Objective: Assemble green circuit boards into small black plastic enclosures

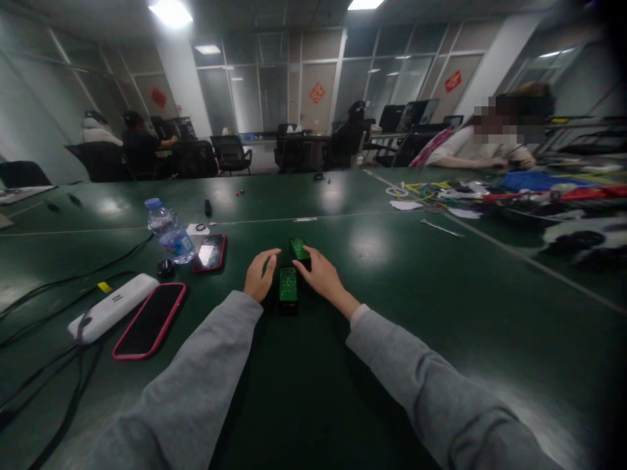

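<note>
Two black cases [289,307], each bearing one green circuit board [289,283], sit on the dark green worktop [392,300]; the right hand [319,274] touches the farther, its grip unclear, while the empty left hand [260,275] is loosely spread beside the nearer. Leftward are two phones [150,321] and one clear bottle [170,232], contents hard to tell; glass partitions [240,72] back the room.

Dim overall, lit from ceiling panels [171,13] high beyond the right grip [321,274]. Patched with pale glare on the worktop [416,307] right of it and beyond, darkest nearer. Soft far beyond, bent and smeared well rightward, black-edged at far right.
</note>
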